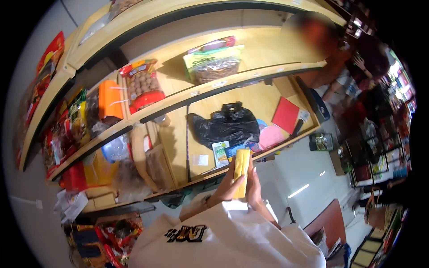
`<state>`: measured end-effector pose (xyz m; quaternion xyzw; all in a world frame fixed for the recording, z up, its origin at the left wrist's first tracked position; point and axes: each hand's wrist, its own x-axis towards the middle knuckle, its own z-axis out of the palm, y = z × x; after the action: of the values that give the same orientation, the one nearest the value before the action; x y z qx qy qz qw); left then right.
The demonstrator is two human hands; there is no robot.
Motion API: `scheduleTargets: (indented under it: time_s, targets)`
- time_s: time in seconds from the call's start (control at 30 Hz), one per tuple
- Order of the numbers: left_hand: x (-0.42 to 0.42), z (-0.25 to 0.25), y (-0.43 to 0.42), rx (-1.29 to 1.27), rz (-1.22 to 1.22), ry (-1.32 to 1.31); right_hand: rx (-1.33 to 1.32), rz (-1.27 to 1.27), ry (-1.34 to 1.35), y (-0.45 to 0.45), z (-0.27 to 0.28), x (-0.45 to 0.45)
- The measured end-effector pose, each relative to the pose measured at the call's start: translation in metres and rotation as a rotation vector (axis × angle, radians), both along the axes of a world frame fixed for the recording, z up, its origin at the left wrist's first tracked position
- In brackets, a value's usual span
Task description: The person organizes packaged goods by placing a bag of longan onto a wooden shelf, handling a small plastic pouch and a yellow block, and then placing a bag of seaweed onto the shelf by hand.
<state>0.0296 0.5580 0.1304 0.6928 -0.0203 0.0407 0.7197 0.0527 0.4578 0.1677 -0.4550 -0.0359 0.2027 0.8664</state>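
Between both palms, in front of my chest, is a long yellow oblong bundle (241, 172), held upright; it has a soft-looking, folded surface, but its exact kind does not show. My left hand (226, 188) closes on its left side, with the thumb across its lower part. On the other side my right hand (254, 186) presses along it with the fingers pointing up. Just beyond the hands, on the lower shelf, lie a black plastic bag (221, 126), a white-and-green packet (220, 154) and a blue packet (237, 150).
Wooden shelving (174, 163) spans the view ahead. It holds a bag of round brown nuts (142, 85), a green-topped pouch (214, 67), an orange box (111, 99) and a red notebook (286, 115). Another person (313, 40) is at the upper right. Tiled floor (292, 174) lies right of me.
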Motion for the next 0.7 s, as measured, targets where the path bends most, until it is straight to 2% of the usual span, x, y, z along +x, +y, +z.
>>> scheduleTargets:
  time_s: [0.03,0.07,0.13,0.17,0.2,0.27,0.33,0.4,0.53,0.6,0.67,0.7]
  targets:
    - [0.011,0.017,0.007,-0.084,0.022,0.083,-0.181,0.147,-0.003,-0.004,0.012,0.013]
    - [0.024,0.034,0.011,-0.107,0.105,0.128,-0.172,0.182,-0.002,0.001,0.020,0.029]
    - [0.043,0.034,0.036,-0.173,0.131,0.179,-0.352,0.208,-0.314,0.012,0.028,0.057]
    - [0.050,0.042,0.051,-0.156,0.178,0.251,-0.691,0.283,-0.587,0.013,0.027,0.076]
    - [0.062,0.045,0.058,-0.189,0.364,0.212,-0.659,0.311,-0.690,0.025,0.027,0.090]
    - [0.077,0.053,0.079,-0.309,0.544,-0.058,-0.671,0.417,-0.956,0.049,0.035,0.112]
    - [0.080,0.064,0.112,-0.199,0.729,0.009,-0.602,0.439,-1.143,0.075,0.046,0.131]
    - [0.095,0.091,0.138,-0.215,0.894,-0.083,-0.513,0.487,-1.221,0.103,0.046,0.150]
    - [0.132,0.137,0.200,-0.058,0.872,-0.100,-0.424,0.487,-1.371,0.158,0.046,0.187]
    - [0.159,0.126,0.245,-0.082,0.814,-0.179,-0.410,0.436,-1.391,0.185,0.047,0.204]
    - [0.181,0.135,0.265,-0.109,0.779,-0.176,-0.436,0.397,-1.373,0.210,0.043,0.220]
    - [0.192,0.130,0.281,-0.001,0.810,-0.170,-0.453,0.391,-1.336,0.220,0.041,0.226]
